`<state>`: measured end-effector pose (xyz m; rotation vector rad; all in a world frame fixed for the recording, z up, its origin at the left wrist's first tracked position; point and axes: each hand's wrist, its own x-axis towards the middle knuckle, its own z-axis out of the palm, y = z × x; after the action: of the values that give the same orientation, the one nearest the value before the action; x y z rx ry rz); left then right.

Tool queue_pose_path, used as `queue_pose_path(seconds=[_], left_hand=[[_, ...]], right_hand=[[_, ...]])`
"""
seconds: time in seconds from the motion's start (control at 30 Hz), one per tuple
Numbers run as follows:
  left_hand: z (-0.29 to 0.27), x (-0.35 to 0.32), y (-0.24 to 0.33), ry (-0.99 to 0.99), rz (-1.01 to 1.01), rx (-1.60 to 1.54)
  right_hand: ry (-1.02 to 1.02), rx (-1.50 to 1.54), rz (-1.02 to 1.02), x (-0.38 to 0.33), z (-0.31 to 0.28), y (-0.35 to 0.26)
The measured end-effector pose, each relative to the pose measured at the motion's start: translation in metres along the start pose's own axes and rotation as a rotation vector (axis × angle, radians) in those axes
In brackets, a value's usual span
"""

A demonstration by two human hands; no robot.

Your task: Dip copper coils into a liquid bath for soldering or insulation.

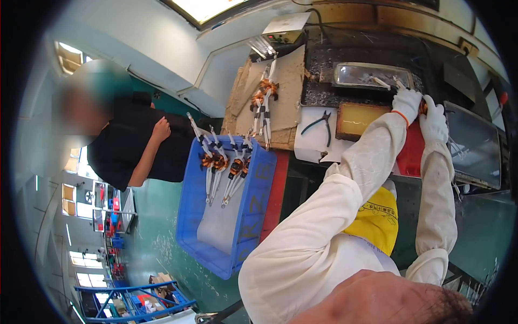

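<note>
Both my hands wear white gloves at the right of the bench. My left hand (406, 103) has its fingers closed on a white-sleeved wire lead (398, 83) at the right end of a shallow rectangular metal bath (345, 81) with a shiny surface. Close beside it, my right hand (433, 120) curls around a copper-wound coil (423, 108), mostly hidden by the gloves. Below the hands lies a red bin (410, 150). To their left is a brown-framed tray of amber material (356, 121), and beyond it pliers (318, 128) with dark handles rest on a white surface.
More coils with white leads (264, 97) lie on cardboard (288, 73). Several others hang inside a blue crate (208, 245) at the left. A dark-clothed person (140, 140) stands behind the crate. At the far right is a grey, glass-like panel (475, 146).
</note>
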<state>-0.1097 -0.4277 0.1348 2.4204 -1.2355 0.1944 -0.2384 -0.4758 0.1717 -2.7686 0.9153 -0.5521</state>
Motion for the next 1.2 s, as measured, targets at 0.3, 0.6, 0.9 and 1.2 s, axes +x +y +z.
queue_pose_path(seconds=[0.3,0.6,0.9,1.2], left_hand=[[-0.001,0.001,0.025,-0.103,-0.03,0.084],[0.009,0.003,0.019,-0.158,-0.043,0.014],[0.014,0.003,0.014,-0.066,0.007,0.029],[0.015,0.005,0.015,-0.09,-0.014,0.036]], right_hand=[[-0.002,0.034,0.029,0.002,0.006,0.024],[-0.068,0.054,0.027,0.012,0.028,0.042],[-0.07,0.019,0.02,0.013,0.022,0.035],[-0.128,-0.003,0.042,0.018,0.022,0.036]])
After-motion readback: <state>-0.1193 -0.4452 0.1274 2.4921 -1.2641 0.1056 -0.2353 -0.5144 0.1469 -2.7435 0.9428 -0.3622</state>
